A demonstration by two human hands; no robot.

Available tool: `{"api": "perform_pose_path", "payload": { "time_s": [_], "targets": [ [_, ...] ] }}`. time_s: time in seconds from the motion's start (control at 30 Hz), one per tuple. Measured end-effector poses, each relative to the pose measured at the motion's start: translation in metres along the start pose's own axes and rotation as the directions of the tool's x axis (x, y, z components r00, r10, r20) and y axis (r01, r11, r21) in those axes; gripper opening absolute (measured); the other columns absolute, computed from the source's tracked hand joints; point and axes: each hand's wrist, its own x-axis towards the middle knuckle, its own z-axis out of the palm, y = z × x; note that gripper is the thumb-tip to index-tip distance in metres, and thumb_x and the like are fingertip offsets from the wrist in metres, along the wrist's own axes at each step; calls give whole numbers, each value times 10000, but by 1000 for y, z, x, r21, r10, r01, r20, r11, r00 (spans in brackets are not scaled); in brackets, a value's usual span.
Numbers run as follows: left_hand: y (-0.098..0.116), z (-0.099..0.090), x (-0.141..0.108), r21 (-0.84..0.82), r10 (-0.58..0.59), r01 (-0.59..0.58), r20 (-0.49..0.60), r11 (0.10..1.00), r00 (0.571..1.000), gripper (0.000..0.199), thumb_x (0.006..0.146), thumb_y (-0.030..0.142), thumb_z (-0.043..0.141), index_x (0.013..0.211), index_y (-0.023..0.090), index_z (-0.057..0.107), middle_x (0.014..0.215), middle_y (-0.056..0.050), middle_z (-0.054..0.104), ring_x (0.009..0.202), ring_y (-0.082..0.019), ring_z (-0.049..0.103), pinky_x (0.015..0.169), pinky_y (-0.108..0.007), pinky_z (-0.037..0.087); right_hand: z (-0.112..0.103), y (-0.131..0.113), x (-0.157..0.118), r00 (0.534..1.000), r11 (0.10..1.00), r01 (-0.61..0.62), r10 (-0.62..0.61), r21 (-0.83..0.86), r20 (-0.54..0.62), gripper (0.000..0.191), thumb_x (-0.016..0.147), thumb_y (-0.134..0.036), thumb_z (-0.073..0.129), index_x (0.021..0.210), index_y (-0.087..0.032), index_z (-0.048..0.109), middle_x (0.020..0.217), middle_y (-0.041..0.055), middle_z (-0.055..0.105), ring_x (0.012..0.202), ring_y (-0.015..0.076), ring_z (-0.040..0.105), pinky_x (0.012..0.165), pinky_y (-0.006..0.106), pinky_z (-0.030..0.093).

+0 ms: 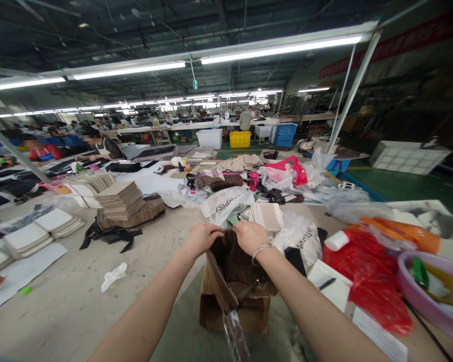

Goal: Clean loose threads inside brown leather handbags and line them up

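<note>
A brown handbag (pixel 243 264) stands in front of me with its mouth facing up and its dark inside showing. My left hand (pixel 203 240) pinches the far rim from the left, thumb and fingers pressed together. Close beside it, my right hand (pixel 251 237) grips the same rim from the right, and a bracelet (pixel 262 250) circles that wrist. A strap in clear plastic (pixel 234 332) hangs from the bag's near end. Beneath the bag is a brown cardboard box (pixel 208 309). Whether a small piece lies between my fingertips is too small to tell.
Left on the table are stacked brown boards (pixel 123 198), pale pads (pixel 56 219) and crumpled tissue (pixel 114 276). Plastic bags (pixel 300 241), a red bag (pixel 366 266) and a purple basin (pixel 409 281) crowd the right. Co-workers sit at the far left.
</note>
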Motion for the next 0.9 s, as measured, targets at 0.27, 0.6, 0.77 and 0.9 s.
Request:
{"api": "perform_pose_path", "payload": {
  "time_s": [0.27, 0.6, 0.77, 0.9],
  "targets": [
    [3, 2, -2, 45, -1, 2, -30, 999, 1000, 189, 828, 282, 557, 906, 250, 727, 885, -21, 724, 809, -166, 645, 735, -250, 451, 1, 3, 0, 1000, 1000, 4, -4, 11, -5, 283, 938, -286, 363, 891, -204, 629, 904, 70, 645, 837, 214, 605, 685, 290, 421],
    [3, 5, -3, 67, 33, -32, -15, 997, 999, 218, 851, 276, 509, 887, 231, 719, 855, -27, 715, 785, -160, 622, 705, -241, 433, -3, 9, -3, 996, 994, 95, -94, 57, -7, 335, 952, -321, 340, 931, -208, 655, 907, 61, 655, 861, 209, 600, 745, 290, 413],
    [6, 3, -3, 77, 39, -38, -14, 996, 999, 215, 848, 253, 504, 868, 217, 715, 845, -33, 710, 789, -160, 620, 713, -240, 430, -7, 6, -3, 978, 973, 191, -178, 131, -105, 388, 915, -419, 420, 1239, -231, 524, 1027, 55, 642, 939, 214, 578, 827, 301, 399],
    [7, 3, -3, 66, 25, -24, -19, 998, 1000, 201, 837, 260, 520, 834, 205, 713, 825, -34, 710, 763, -158, 622, 692, -241, 425, -6, -4, 1, 988, 986, 144, -140, 80, -59, 300, 908, -364, 420, 1063, -228, 637, 938, 61, 660, 880, 219, 589, 790, 315, 403]
  ]
}}
